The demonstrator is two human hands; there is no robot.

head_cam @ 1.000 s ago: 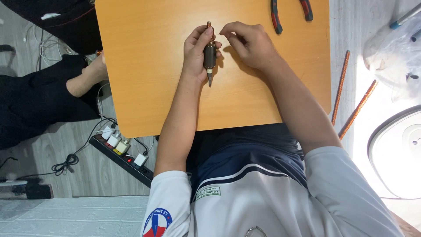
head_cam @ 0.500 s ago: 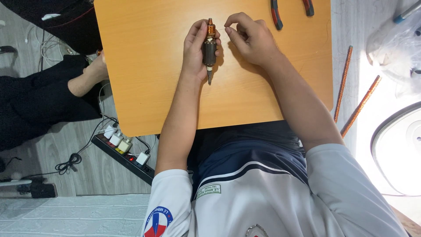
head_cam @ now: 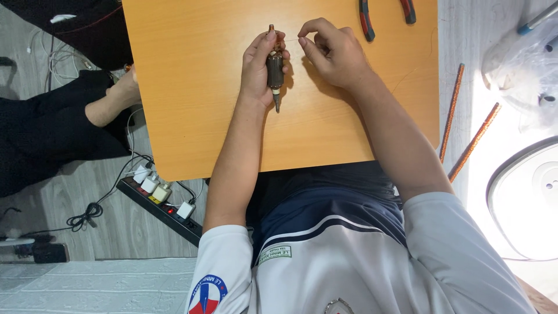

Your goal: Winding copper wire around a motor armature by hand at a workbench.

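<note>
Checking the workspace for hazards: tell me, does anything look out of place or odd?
On the floor, a power strip crowded with plugs trails loose cables beside the wooden table. On the table nothing stands out: left hand holds a motor armature, right hand pinches beside it.

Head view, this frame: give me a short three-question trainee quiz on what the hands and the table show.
1. True or false: the left hand holds the dark motor rotor above the orange table.
2. What lies at the table's far edge? A) red-handled pliers B) a hammer C) a cup
3. Which hand pinches a thin wire beside the rotor's top?

Key: 1 true; 2 A; 3 the right hand.
</note>
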